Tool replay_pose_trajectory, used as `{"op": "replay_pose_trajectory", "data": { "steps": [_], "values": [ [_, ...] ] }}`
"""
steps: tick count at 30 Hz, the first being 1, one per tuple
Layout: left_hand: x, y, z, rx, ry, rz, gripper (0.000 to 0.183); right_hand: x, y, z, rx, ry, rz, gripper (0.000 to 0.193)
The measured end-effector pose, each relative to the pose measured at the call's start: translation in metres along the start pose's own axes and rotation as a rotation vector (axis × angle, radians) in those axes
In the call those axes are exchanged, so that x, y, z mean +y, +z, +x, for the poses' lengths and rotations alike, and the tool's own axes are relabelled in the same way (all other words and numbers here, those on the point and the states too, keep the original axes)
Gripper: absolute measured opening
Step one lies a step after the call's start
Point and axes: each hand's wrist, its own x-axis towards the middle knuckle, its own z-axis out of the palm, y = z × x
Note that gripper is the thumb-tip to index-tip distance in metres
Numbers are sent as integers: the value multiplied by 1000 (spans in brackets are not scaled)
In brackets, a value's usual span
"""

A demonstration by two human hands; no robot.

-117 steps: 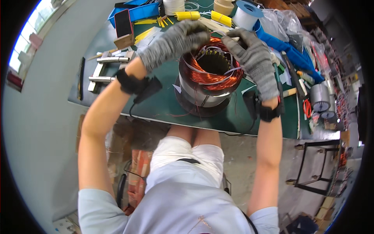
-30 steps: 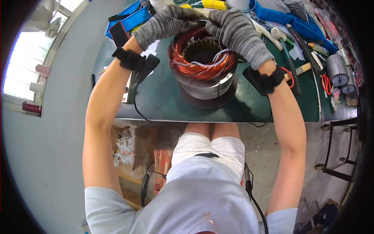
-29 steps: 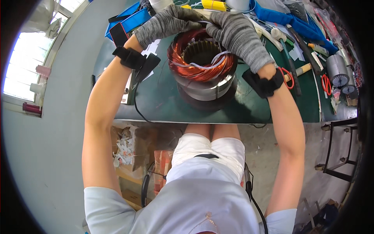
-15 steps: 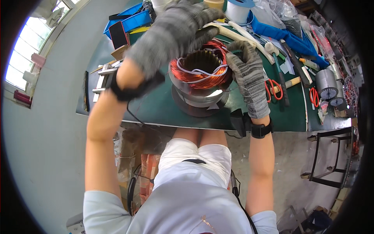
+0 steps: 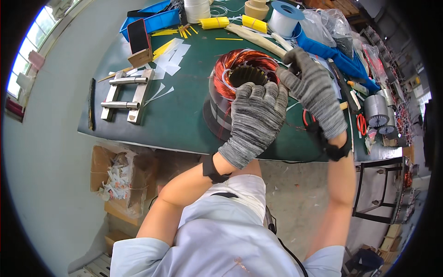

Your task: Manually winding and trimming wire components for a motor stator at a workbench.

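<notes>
Stator [image 5: 233, 87] with copper windings stands upright on the green table [image 5: 184, 115], and we take it as our landmark. Our left hand [image 5: 256, 122], in a grey knitted glove, now lies over the near rim of the stator with the fingers spread flat on the copper coil; it presses more than it grips, and nothing is closed inside it. Half a second ago this hand was lifted high above the stator, so it has come down onto the windings. Our right hand [image 5: 311, 90], also gloved, is at the right rim of the stator with the fingers curled near a white lead wire [image 5: 226, 76]; if it really pinches this wire, we cannot tell. Earlier both hands were together at the far rim, so we judge the work has moved around the coil to the near and right side, probably pressing and forming the winding there. To the left of the stator lies a metal frame with two bars [image 5: 124, 94], and further a wooden block [image 5: 140, 56] with white paper strips [image 5: 170, 53]. Behind the stator we see yellow sleeves [image 5: 214, 22] and a white tape spool [image 5: 284, 16]. To the right of it are orange-handled scissors [image 5: 307, 117] and a small grey motor [image 5: 376, 111].
</notes>
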Motion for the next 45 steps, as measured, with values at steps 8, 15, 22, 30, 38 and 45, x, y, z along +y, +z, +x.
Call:
{"op": "replay_pose_trajectory", "data": {
  "steps": [8, 15, 22, 30, 38, 45],
  "values": [
    [0, 9, -1, 19, 64, 33, 31, 13, 6, 32, -113, -730, -831, 19],
    [3, 9, 4, 62, 33, 20, 41, -12, -14, 48, -360, -409, -542, 31],
    [-4, 9, -1, 60, 13, 44, 43, -27, -7, 53, -480, -274, -604, 34],
    [2, 6, 0, -9, 56, 47, 45, -26, -18, 56, -602, 15, -434, 35],
    [5, 8, 1, 14, 29, 16, 45, -31, -18, 54, -570, 17, -665, 35],
    [2, 9, 2, 66, 16, 0, 41, -21, -29, 54, -658, 126, -387, 32]
  ]
}}
